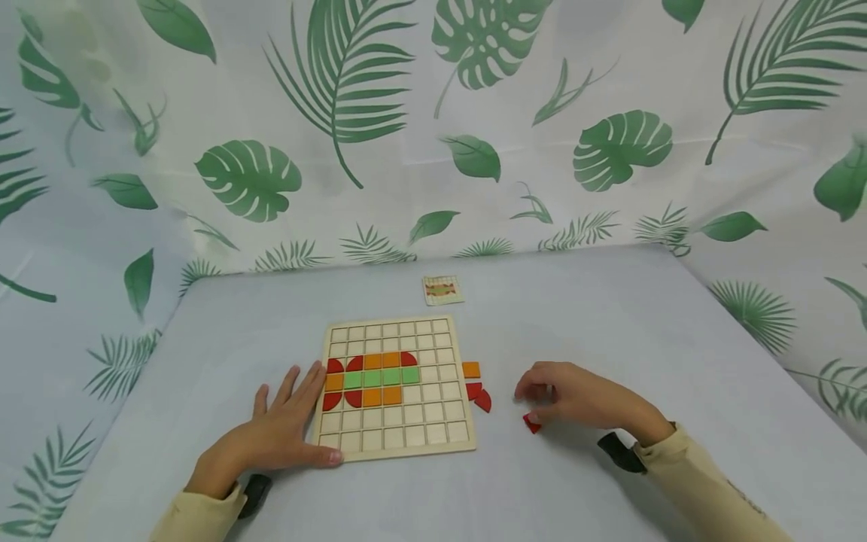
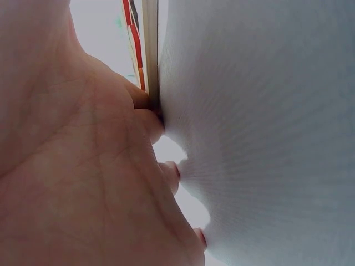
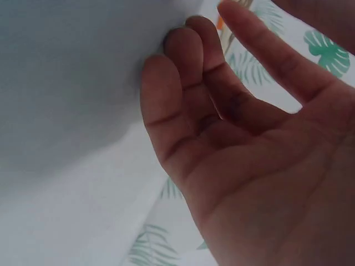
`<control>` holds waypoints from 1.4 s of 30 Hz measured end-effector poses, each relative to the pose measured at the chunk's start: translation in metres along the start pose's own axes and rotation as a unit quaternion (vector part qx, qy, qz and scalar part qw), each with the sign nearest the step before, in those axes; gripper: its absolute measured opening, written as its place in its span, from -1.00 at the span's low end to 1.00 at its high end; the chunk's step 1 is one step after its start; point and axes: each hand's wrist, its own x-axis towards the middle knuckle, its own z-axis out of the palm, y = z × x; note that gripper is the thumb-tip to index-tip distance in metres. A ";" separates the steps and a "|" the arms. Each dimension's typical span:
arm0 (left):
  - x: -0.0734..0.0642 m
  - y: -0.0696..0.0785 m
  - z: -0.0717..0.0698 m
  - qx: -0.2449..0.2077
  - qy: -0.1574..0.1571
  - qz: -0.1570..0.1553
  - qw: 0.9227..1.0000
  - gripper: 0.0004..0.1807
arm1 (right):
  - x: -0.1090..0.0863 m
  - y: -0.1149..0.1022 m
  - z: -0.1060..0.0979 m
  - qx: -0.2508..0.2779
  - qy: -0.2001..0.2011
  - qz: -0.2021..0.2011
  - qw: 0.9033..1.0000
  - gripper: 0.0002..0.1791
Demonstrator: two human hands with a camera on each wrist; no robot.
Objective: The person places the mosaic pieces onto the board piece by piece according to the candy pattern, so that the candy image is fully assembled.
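My left hand (image 1: 278,421) lies with fingers spread along the left edge of a wooden grid board (image 1: 406,455), its thumb at the near left corner. In the left wrist view, the fingertips (image 2: 152,124) rest at the board's side. Orange squares (image 1: 372,397), green squares (image 1: 372,379) and red quarter-circle tiles (image 1: 409,358) fill cells on the board's left and middle. To the right, my right hand (image 1: 576,395) touches a small red tile (image 1: 530,424) with its thumb; the other fingers are loosely bent, apart from the thumb. Part of that tile is hidden under the thumb.
Just right of the board lie an orange square tile (image 1: 471,369) and two red tiles (image 1: 483,400), one overlapping the board's edge in this view. A small pattern card (image 1: 443,290) lies behind the board. A leaf-print cloth (image 1: 515,196) hangs behind the pale table (image 1: 596,301).
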 end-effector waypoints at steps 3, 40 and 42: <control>-0.001 -0.002 0.001 -0.002 0.005 0.003 1.000 0.59 | -0.004 0.004 0.002 -0.007 -0.017 -0.003 1.000 -0.74; 0.001 -0.005 0.005 0.007 0.018 -0.002 1.000 0.63 | 0.045 -0.017 0.003 0.107 0.014 -0.067 0.992 -0.93; 0.001 -0.005 0.005 0.005 0.018 -0.003 1.000 0.62 | 0.050 -0.020 0.005 0.116 0.017 -0.068 0.991 -0.92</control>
